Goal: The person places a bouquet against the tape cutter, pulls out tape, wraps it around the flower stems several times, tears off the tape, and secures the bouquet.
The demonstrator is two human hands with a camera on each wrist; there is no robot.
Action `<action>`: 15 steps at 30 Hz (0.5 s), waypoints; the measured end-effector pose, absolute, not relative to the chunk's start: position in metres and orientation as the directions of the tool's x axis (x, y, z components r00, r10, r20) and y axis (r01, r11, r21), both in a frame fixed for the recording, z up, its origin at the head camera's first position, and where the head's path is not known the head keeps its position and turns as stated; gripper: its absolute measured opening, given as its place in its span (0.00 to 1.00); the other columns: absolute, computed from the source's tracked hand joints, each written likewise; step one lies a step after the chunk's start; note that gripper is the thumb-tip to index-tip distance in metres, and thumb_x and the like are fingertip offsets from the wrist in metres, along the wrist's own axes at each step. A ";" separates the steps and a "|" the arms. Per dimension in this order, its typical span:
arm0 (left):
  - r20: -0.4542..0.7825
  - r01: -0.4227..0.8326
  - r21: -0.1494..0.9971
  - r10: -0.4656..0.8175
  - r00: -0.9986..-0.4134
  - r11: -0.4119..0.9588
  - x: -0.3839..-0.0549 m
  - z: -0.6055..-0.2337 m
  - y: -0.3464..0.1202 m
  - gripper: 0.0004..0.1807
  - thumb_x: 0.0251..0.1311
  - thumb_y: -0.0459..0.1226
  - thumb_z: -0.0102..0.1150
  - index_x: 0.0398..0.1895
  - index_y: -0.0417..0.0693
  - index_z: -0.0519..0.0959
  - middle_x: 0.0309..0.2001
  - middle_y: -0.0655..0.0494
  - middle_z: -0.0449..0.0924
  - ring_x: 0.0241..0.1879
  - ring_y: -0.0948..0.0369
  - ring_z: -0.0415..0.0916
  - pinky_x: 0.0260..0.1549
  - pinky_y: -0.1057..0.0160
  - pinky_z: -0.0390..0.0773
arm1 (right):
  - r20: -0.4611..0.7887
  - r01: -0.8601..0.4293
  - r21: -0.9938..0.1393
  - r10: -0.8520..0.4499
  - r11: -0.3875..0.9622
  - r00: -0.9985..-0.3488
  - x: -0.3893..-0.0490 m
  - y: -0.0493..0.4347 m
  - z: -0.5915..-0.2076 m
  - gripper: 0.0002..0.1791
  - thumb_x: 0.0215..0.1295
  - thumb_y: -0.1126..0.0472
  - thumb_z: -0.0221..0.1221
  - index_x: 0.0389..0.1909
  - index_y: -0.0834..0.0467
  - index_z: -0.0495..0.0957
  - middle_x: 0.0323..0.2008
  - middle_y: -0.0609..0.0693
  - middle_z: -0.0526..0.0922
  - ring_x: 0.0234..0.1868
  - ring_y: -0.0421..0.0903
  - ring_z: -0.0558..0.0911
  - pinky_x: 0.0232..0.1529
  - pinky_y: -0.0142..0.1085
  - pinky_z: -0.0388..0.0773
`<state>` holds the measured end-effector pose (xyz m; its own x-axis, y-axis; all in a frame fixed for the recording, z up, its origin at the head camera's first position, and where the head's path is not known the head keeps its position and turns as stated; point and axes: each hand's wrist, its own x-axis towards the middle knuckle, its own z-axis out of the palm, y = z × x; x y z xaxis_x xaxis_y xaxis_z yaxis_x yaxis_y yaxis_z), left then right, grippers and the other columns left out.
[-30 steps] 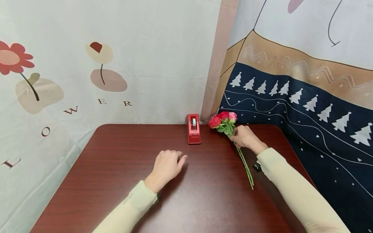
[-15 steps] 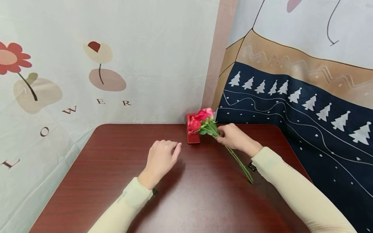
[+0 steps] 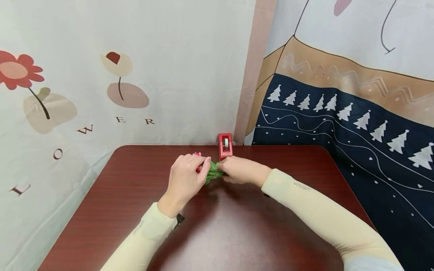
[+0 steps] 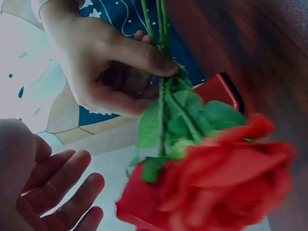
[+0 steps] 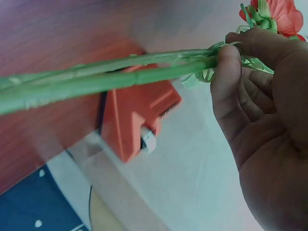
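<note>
Between thumb and fingers my right hand [image 3: 242,170] pinches the green stems [image 5: 134,74] of several artificial-looking roses, just below the leaves [image 3: 213,173]. The red rose heads [image 4: 216,183] point left, and in the head view they are mostly hidden behind my left hand [image 3: 185,176]. In the left wrist view, that hand's fingers [image 4: 62,183] are loosely bent beside the blooms, with a gap between them and the flowers. A red tape dispenser [image 3: 225,146] stands at the table's back edge, just beyond my right hand.
The dark red-brown table [image 3: 112,210] has rounded back corners. Behind it hangs a pale printed cloth [image 3: 190,75], with a navy tree-patterned cloth [image 3: 312,120] on the right.
My right hand has carried the roses leftward, past the tape dispenser and nearer to me. The flower heads now lie by my left hand, which has shifted slightly left and back.
</note>
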<state>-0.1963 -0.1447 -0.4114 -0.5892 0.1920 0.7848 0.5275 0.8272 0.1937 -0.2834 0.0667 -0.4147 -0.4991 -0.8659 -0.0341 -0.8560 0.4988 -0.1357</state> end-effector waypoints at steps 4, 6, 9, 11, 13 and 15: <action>0.756 0.507 0.208 0.191 -0.626 0.836 -0.199 -0.417 -0.145 0.12 0.76 0.41 0.65 0.32 0.51 0.92 0.26 0.57 0.88 0.27 0.55 0.80 0.36 0.55 0.79 | -0.066 -0.876 -0.093 -0.880 0.474 -0.469 -0.282 0.053 -0.426 0.04 0.72 0.63 0.71 0.44 0.54 0.87 0.37 0.46 0.90 0.36 0.38 0.83 0.49 0.35 0.88; 0.740 0.498 0.211 0.196 -0.644 0.841 -0.200 -0.420 -0.145 0.13 0.76 0.41 0.64 0.33 0.51 0.92 0.29 0.57 0.91 0.28 0.54 0.82 0.37 0.54 0.80 | -0.091 -0.879 -0.094 -0.883 0.468 -0.461 -0.282 0.048 -0.433 0.03 0.72 0.63 0.71 0.43 0.54 0.87 0.36 0.46 0.90 0.34 0.38 0.81 0.47 0.34 0.87; 0.704 0.478 0.206 0.210 -0.678 0.854 -0.202 -0.422 -0.145 0.13 0.77 0.41 0.64 0.34 0.51 0.93 0.31 0.55 0.93 0.30 0.52 0.84 0.38 0.52 0.81 | -0.129 -0.870 -0.120 -0.876 0.479 -0.465 -0.282 0.044 -0.446 0.02 0.72 0.62 0.71 0.41 0.53 0.87 0.35 0.45 0.88 0.33 0.37 0.80 0.45 0.33 0.85; 0.668 0.463 0.203 0.224 -0.709 0.863 -0.203 -0.422 -0.144 0.13 0.77 0.41 0.64 0.34 0.50 0.93 0.31 0.54 0.93 0.31 0.52 0.85 0.38 0.51 0.82 | -0.137 -0.855 -0.149 -0.866 0.497 -0.480 -0.282 0.043 -0.452 0.02 0.72 0.62 0.71 0.41 0.53 0.87 0.35 0.45 0.88 0.32 0.38 0.80 0.43 0.33 0.85; 0.626 0.445 0.188 0.242 -0.742 0.876 -0.205 -0.421 -0.142 0.13 0.77 0.42 0.63 0.34 0.51 0.92 0.31 0.55 0.92 0.31 0.52 0.85 0.39 0.51 0.82 | -0.128 -0.838 -0.164 -0.854 0.520 -0.505 -0.283 0.043 -0.458 0.01 0.72 0.62 0.71 0.41 0.53 0.88 0.36 0.45 0.88 0.33 0.38 0.81 0.44 0.34 0.85; 0.580 0.433 0.172 0.264 -0.771 0.885 -0.208 -0.420 -0.141 0.13 0.77 0.43 0.63 0.33 0.52 0.91 0.29 0.56 0.91 0.30 0.52 0.84 0.38 0.51 0.82 | -0.112 -0.823 -0.170 -0.840 0.543 -0.531 -0.284 0.044 -0.461 0.02 0.72 0.61 0.71 0.42 0.54 0.89 0.37 0.46 0.89 0.34 0.38 0.82 0.45 0.34 0.86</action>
